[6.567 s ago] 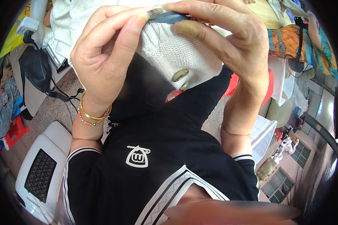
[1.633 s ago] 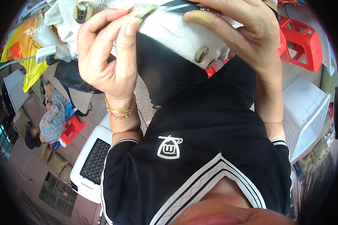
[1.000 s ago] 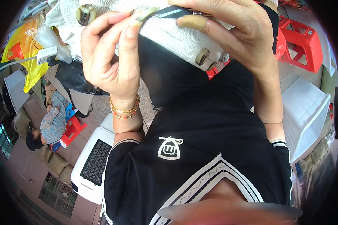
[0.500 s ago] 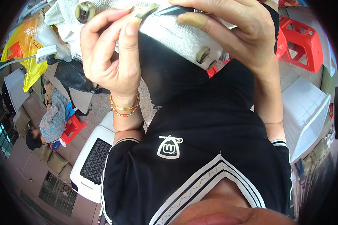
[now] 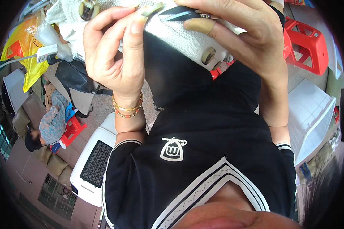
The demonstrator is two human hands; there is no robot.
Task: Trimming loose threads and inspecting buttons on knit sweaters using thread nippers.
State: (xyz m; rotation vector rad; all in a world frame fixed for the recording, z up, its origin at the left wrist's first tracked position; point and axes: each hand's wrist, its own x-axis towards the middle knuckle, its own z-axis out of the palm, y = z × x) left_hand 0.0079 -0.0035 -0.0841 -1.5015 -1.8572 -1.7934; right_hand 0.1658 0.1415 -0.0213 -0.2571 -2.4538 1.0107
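A white knit garment (image 5: 172, 32) lies over my lap at the top of the view. My left hand (image 5: 114, 57) is closed, with thumb and forefinger pinching a pale greenish button (image 5: 153, 9) seen edge-on. Just right of that button are the dark pointed blades of small thread snips (image 5: 179, 14), gripped in my right hand (image 5: 248, 34). A tan covering (image 5: 200, 26) wraps a fingertip of the right hand. Two more buttons sit on the garment: a brown and cream button (image 5: 89, 10) left of my left hand, and a dark-centred button (image 5: 208, 55) near the lower edge.
A red plastic stool (image 5: 305, 45) stands at the right, above a white bin (image 5: 309, 114). To the left are a yellow plastic bag (image 5: 25, 45), a white power plug (image 5: 47, 52), a black bag (image 5: 76, 76) and a white case (image 5: 93, 160). Another person (image 5: 54, 122) sits farther off.
Both hands have shifted very slightly to the right. The snips' blades show more fully beside the pinched button, which stays in my left fingers.
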